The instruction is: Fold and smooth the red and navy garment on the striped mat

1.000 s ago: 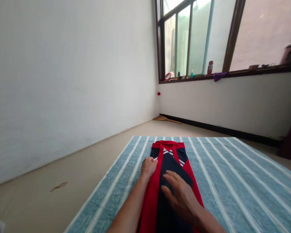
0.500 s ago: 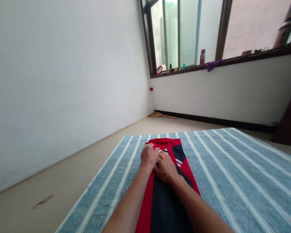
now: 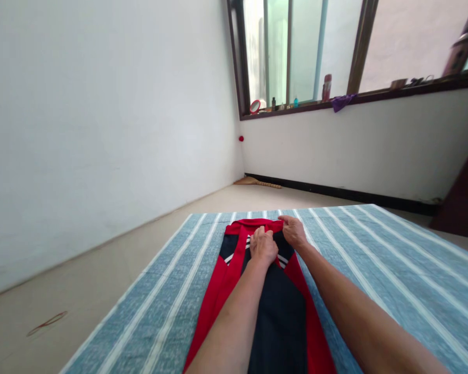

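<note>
A red and navy garment (image 3: 275, 306) lies flat and lengthwise on a blue striped mat (image 3: 374, 270), folded into a long narrow strip with its red collar end at the far edge, away from the person. White stripes show on the navy panels near that collar. The left hand (image 3: 263, 245) rests on the middle of the garment just below the collar, knuckles up and fingers curled down into the fabric; whether it pinches cloth cannot be told. The right hand (image 3: 294, 231) sits just beside it at the collar's right corner, fingers bent over the red edge and seemingly gripping it. Both forearms stretch out over the garment from the near edge of the view. The mat covers a pale floor (image 3: 113, 270), with a white wall (image 3: 101, 130) to the left. Beyond, a dark-framed window (image 3: 315, 47) has a sill holding small bottles, a red-rimmed mirror and a purple cloth (image 3: 340, 102). A broom (image 3: 257, 182) lies on the floor in the corner.
</note>
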{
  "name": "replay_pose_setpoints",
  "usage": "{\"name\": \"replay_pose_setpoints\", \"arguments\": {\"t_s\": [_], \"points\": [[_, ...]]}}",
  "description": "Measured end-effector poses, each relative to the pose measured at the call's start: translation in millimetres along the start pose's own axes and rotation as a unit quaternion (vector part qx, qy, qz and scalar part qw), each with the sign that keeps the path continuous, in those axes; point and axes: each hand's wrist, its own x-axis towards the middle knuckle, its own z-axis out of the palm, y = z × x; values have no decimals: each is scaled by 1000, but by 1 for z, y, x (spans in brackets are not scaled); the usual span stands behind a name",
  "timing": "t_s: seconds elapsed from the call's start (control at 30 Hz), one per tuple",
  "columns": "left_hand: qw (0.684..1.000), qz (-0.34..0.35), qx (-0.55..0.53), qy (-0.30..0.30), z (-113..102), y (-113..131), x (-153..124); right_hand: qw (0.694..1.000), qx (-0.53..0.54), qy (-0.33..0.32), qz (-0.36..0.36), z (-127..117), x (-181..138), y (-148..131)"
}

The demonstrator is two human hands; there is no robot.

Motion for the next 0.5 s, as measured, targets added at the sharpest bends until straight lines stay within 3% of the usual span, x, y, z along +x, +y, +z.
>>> {"name": "replay_pose_setpoints", "arguments": {"t_s": [0.2,0.5], "points": [[999,19,34,-5,11,-1,-7,995,-63,-73,-8,11,16,18],[994,83,15,-69,15,-4,-7,978,-172,-120,0,8,32,17]]}}
